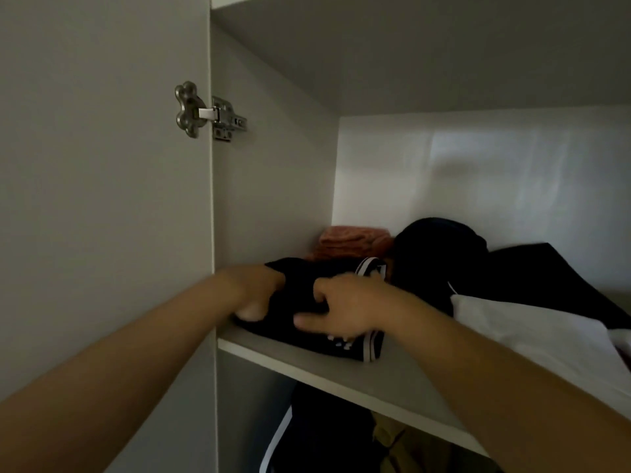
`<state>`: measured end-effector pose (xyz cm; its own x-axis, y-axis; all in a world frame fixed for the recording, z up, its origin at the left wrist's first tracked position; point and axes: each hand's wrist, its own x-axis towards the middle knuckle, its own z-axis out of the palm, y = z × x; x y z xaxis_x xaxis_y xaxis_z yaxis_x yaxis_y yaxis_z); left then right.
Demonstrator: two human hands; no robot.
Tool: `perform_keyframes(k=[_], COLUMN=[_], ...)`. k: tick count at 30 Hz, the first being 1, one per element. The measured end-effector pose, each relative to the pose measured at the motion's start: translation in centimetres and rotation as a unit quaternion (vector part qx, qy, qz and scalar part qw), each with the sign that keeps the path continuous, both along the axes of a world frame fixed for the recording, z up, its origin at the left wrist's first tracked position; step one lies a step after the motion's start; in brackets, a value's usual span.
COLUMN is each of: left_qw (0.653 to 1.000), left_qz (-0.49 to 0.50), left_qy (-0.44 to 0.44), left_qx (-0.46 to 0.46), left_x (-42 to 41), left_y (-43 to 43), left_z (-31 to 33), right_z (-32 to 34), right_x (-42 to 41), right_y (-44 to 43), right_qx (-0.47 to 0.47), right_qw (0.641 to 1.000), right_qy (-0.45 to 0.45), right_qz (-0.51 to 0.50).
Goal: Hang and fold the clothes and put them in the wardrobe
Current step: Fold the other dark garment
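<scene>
Head view, upper compartment of the wardrobe. The folded black garment point(297, 281), edged with white-striped trim, lies at the left front of the shelf point(392, 377), close to the side wall. It sits directly ahead of me and under both hands, so there is no reach left to make. Its long axis appears to run left to right along the shelf's front edge, though the dim light makes this uncertain. My left hand point(252, 295) is curled round the garment's left end, fingertips hidden in the cloth. My right hand point(345, 305), somewhat blurred, lies on the top and front face with its fingers bunched into the fabric. The hands are apart, one at each end of the bundle, neither plainly nearer. Behind it lies a folded orange towel point(351, 238). To the right are a dark heap point(440, 247) and a white cloth point(529, 332). I judge that seating the garment means pushing it back, towards the towel.
</scene>
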<state>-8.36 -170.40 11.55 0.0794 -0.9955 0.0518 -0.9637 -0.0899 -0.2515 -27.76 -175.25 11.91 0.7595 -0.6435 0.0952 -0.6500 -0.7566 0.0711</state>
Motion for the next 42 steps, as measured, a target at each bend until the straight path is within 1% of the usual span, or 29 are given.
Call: perform_keyframes(k=[1, 2, 3, 4, 6, 8, 10, 12, 14, 16, 18, 20, 22, 23, 25, 27, 29, 31, 33, 35, 38, 39, 42], left_qw=[1.000, 0.999, 0.994, 0.985, 0.968, 0.957, 0.951, 0.937, 0.922, 0.922, 0.927, 0.938, 0.942, 0.940, 0.942, 0.944, 0.949, 0.949, 0.939, 0.923, 0.901, 0.893, 0.873], left_qz=[-0.001, 0.000, -0.001, -0.004, -0.007, -0.021, -0.029, 0.018, 0.055, 0.054, 0.049, 0.042, 0.031, 0.031, 0.037, 0.044, 0.039, 0.028, 0.007, -0.029, -0.085, -0.104, -0.163], left_qy=[0.001, 0.012, 0.044, 0.095, 0.185, 0.242, 0.286, 0.347, 0.384, 0.383, 0.372, 0.344, 0.330, 0.335, 0.330, 0.324, 0.297, 0.244, 0.226, 0.256, 0.297, 0.305, 0.335], left_qx=[-0.016, -0.053, -0.102, -0.141, -0.169, -0.158, -0.113, -0.045, -0.015, 0.001, 0.005, -0.018, -0.055, -0.062, -0.045, -0.039, -0.094, -0.196, -0.259, -0.284, -0.305, -0.314, -0.316], left_x=[-0.3, -0.5, -0.6, -0.8, -1.4, -1.7, -1.1, 0.2, 1.3, 1.6, 1.3, 1.3, 1.6, 1.7, 1.4, 0.8, 0.0, -0.5, -1.0, -1.7, -3.7, -4.6, -8.2], left_y=[-0.8, -1.8, -2.9, -4.2, -6.5, -8.4, -9.5, -10.1, -10.9, -11.5, -11.6, -11.4, -11.1, -11.0, -10.8, -10.2, -8.9, -7.1, -5.0, -3.0, -0.3, 0.5, 2.9], left_z=[1.4, 2.8, 3.9, 4.7, 4.8, 2.7, -0.7, -3.8, -5.1, -4.9, -4.5, -4.7, -4.9, -5.1, -5.1, -4.7, -4.0, -3.6, -3.5, -3.7, -4.0, -4.1, -4.8], right_z=[1.2, 2.2, 3.0, 3.5, 3.4, 1.7, -0.9, -3.9, -5.6, -5.1, -3.6, -2.6, -3.4, -4.4, -5.8, -5.8, -5.0, -4.5, -3.9, -3.1, -2.1, -2.1, -3.0], right_x=[0.4, 0.8, 1.2, 1.8, 3.0, 3.9, 3.8, 3.1, 2.8, 2.8, 3.2, 3.5, 3.6, 3.6, 3.3, 3.0, 2.7, 2.4, 2.2, 1.7, -0.1, -1.1, -4.7], right_y=[-0.5, -1.3, -2.3, -3.5, -5.4, -7.0, -8.3, -9.2, -9.9, -10.2, -10.0, -9.6, -9.0, -8.8, -8.5, -8.3, -7.8, -6.6, -4.8, -2.5, 1.2, 2.5, 6.9], right_qx=[-0.010, -0.032, -0.058, -0.077, -0.090, -0.074, -0.004, 0.101, 0.155, 0.160, 0.135, 0.099, 0.082, 0.094, 0.125, 0.133, 0.116, 0.076, 0.031, 0.010, 0.038, 0.034, -0.016], right_qw=[0.999, 0.996, 0.990, 0.984, 0.983, 0.983, 0.975, 0.959, 0.948, 0.946, 0.950, 0.957, 0.966, 0.966, 0.957, 0.956, 0.960, 0.957, 0.950, 0.941, 0.920, 0.912, 0.885], right_qy=[-0.035, -0.079, -0.122, -0.150, -0.141, -0.120, -0.109, -0.107, -0.126, -0.114, -0.060, -0.036, -0.048, -0.070, -0.114, -0.108, -0.112, -0.165, -0.222, -0.268, -0.323, -0.338, -0.375], right_qz=[-0.009, -0.021, -0.034, -0.049, -0.075, -0.116, -0.195, -0.243, -0.247, -0.259, -0.274, -0.272, -0.239, -0.231, -0.236, -0.238, -0.230, -0.224, -0.217, -0.209, -0.220, -0.229, -0.275])
